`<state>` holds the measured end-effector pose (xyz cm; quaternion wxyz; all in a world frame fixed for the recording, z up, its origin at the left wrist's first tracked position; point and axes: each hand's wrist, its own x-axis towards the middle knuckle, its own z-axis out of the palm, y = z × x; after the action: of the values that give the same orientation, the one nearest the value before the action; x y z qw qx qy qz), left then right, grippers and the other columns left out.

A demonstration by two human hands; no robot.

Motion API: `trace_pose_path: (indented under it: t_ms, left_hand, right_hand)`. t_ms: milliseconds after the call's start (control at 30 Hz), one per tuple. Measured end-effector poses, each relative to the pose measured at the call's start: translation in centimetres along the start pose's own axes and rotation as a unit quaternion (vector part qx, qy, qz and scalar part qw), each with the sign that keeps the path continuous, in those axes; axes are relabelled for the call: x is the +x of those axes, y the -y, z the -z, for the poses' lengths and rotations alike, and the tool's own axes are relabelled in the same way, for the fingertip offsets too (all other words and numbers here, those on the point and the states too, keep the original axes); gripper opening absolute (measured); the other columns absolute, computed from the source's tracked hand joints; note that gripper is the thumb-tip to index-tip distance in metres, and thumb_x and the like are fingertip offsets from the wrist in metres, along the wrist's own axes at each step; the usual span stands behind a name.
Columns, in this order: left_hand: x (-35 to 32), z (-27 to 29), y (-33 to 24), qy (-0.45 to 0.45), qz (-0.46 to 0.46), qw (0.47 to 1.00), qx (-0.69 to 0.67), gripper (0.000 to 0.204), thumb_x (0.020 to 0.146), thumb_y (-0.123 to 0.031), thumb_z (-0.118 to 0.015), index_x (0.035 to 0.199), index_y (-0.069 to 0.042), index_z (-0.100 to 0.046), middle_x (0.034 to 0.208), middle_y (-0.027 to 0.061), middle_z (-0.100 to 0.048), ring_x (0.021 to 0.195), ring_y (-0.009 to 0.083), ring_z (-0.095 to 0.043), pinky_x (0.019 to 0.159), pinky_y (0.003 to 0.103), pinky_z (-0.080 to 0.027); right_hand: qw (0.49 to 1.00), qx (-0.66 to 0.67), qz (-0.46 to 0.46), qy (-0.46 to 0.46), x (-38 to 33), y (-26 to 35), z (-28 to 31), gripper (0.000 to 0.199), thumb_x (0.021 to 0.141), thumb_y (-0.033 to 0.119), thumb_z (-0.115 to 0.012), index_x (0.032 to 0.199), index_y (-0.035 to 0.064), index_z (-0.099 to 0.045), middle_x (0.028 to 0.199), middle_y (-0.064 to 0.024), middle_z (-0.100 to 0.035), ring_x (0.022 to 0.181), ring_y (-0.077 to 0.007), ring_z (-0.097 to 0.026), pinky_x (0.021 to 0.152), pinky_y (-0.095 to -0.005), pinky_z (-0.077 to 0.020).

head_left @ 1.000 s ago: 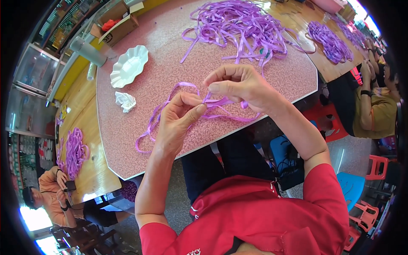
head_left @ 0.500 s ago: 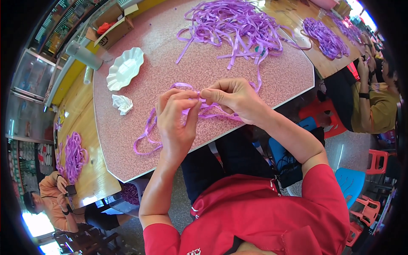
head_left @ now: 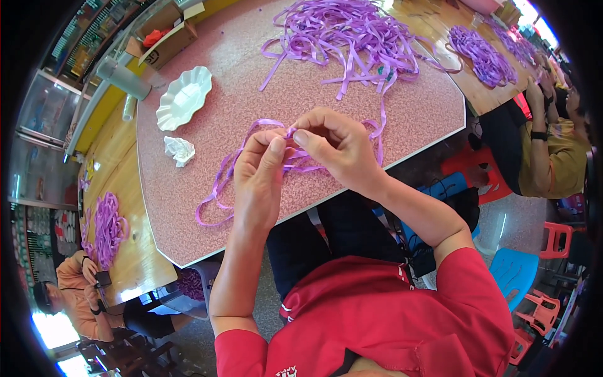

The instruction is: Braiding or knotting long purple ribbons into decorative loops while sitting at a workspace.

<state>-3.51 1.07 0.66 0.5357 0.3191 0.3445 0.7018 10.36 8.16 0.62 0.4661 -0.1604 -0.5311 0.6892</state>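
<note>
Above the pink speckled table (head_left: 182, 213), my two hands meet fingertip to fingertip on a narrow purple ribbon (head_left: 217, 188). My left hand (head_left: 260, 173) is closed, thumb and fingers pinching the ribbon. Close beside it, my right hand (head_left: 339, 144) pinches the same ribbon between thumb and forefinger. The exact spot between the fingertips is small, and I cannot make out whether there is a knot. Loops of this ribbon lie on the table under and around my hands. One strand runs up on the right toward a large tangled heap of purple ribbon (head_left: 342, 38).
A white scalloped dish (head_left: 183, 99) and a crumpled tissue (head_left: 179, 151) lie at left, near a grey-green bottle (head_left: 124, 80) and a cardboard box (head_left: 169, 44). More ribbon piles (head_left: 480, 56) are on wooden tables. People sit at both sides; blue and red stools (head_left: 514, 276) stand at right.
My left hand has turned, its thumb now rising against the fingers at the ribbon. My right hand has shifted slightly left and up, still pinching. The loops below have moved a little.
</note>
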Motion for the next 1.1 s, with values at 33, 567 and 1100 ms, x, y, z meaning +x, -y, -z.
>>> trace_pose_path:
  t_ms: [33, 567, 1100]
  left_hand:
    - [0.1, 0.0, -0.2, -0.001, -0.001, 1.000, 0.000, 0.010, 0.097, -0.016, -0.061, 0.098, -0.006, -0.062, 0.104, 0.0044, -0.064, 0.098, 0.0127, -0.058, 0.091, 0.031, -0.044]
    - [-1.1, -0.4, 0.1, -0.039, -0.141, 0.961, 0.234, 0.016, 0.092, -0.004, -0.065, 0.107, 0.000, -0.064, 0.105, 0.0064, -0.062, 0.097, 0.0107, -0.058, 0.088, 0.025, -0.046]
    - [0.0, -0.3, 0.3, -0.033, -0.288, 0.809, 0.512, 0.009, 0.090, 0.000, -0.063, 0.096, 0.000, -0.056, 0.093, 0.0117, -0.056, 0.086, 0.0231, -0.057, 0.077, 0.032, -0.046]
  right_hand:
    - [0.980, -0.158, 0.115, 0.025, 0.1, 0.1, 0.6, 0.011, 0.088, 0.004, -0.066, 0.099, 0.0006, -0.065, 0.087, -0.0045, -0.063, 0.075, -0.0100, -0.059, 0.057, -0.0242, -0.0460]
    - [0.808, -0.432, 0.391, 0.084, 0.7, 0.6, 1.6, 0.027, 0.074, -0.005, -0.073, 0.100, 0.0010, -0.068, 0.089, -0.0093, -0.063, 0.073, -0.0218, -0.065, 0.058, -0.0309, -0.0528]
    - [0.921, -0.359, 0.141, 0.049, 0.3, 2.0, 0.5, 0.010, 0.086, 0.003, -0.069, 0.094, -0.0010, -0.066, 0.080, -0.0028, -0.061, 0.065, -0.0074, -0.055, 0.054, -0.0221, -0.0432]
